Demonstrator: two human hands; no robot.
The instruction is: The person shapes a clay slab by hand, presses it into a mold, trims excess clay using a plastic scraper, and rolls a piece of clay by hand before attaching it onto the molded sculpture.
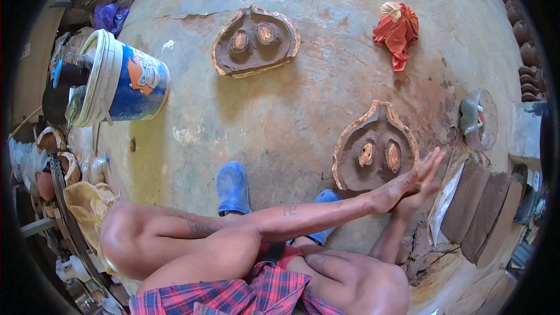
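Observation:
My left hand (408,184) reaches far over to the right, its fingers stretched out flat. Below it is my right hand (417,198), palm toward the left one, fingers extended and slightly smeared. The palms lie against each other; a dark patch between them may be wet clay or shadow, I cannot tell. Just left of the hands, on the floor, sits a rough-rimmed mold (376,151) lined with dark clay, with two oval raised rings around pale centers and a pointed top. A similar clay-lined mold (255,41) lies farther off, left of center.
Thick dark clay slabs (481,213) stand at right, near a bowl (478,119) with something red inside. A crumpled red cloth (398,35) lies at the far right. At left is a tipped blue-and-white bucket (131,81). Blue clogs (233,186) are on my feet.

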